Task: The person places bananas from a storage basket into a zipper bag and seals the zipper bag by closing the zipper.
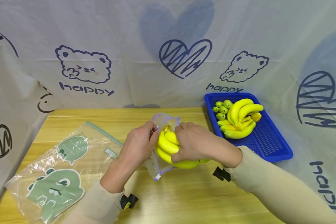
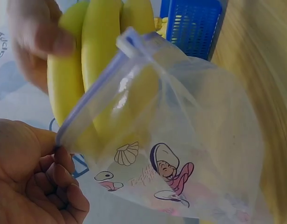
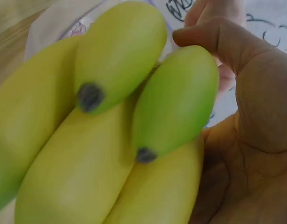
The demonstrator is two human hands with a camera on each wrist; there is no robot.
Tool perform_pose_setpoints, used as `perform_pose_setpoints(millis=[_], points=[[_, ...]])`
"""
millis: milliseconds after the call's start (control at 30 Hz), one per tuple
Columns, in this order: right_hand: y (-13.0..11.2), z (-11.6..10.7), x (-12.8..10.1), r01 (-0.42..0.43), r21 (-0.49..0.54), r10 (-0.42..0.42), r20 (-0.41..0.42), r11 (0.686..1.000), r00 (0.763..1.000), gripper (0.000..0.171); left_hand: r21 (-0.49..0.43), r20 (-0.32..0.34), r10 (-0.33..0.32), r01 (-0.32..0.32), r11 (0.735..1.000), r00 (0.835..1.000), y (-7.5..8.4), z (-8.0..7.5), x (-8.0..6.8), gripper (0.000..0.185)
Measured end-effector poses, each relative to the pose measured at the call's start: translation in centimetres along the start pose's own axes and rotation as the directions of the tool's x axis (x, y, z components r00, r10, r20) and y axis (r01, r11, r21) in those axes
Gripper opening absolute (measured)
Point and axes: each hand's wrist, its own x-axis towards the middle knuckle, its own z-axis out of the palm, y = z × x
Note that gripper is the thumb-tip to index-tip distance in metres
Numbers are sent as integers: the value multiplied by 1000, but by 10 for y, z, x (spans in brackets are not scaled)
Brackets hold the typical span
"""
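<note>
Head view: banana bunch (image 1: 170,149) in right hand (image 1: 194,143).

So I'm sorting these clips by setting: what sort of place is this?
Probably a staged tabletop recording booth, not a kitchen: a pale wooden table is screened by a white cloth backdrop printed with bears and hearts, and a blue plastic basket holds fruit.

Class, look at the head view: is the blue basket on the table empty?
No, the blue basket holds a bunch of bananas and several small green fruits.
</note>
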Motion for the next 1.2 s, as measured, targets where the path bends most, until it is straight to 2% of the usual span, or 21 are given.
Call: perform_pose_setpoints(millis=[100,267,467,600,667,800,967,1067,1200], points=[[6,3,12,-76,107,73,34,991,997,58,3,-3,9,-9,1000,1000,0,4,-2,14],[14,8,25,-170,251,165,43,953,985,48,6,-19,23,-23,1000,1000,0,11,-7,13],[17,13,31,-234,382,259,-15,894,966,52,19,-79,47,-45,999,996,0,18,-10,8],[18,14,32,-246,420,288,-38,873,957,55,74,-92,33,-26,997,995,-1,17,-11,12],[19,14,32,-252,433,299,-43,865,953,54,120,-65,14,-6,993,998,-2,16,-13,15],[19,12,34,-270,468,338,-66,842,939,54,185,30,-11,5,983,999,-4,14,-16,24],[20,12,41,-279,502,374,-98,819,922,59,150,114,-13,-5,989,993,1,16,-17,29],[23,13,46,-292,561,413,-100,775,905,61,105,159,-31,15,994,987,4,18,-18,31],[24,18,51,-286,656,463,-109,699,880,60,35,217,-62,56,998,974,7,20,-19,30]])
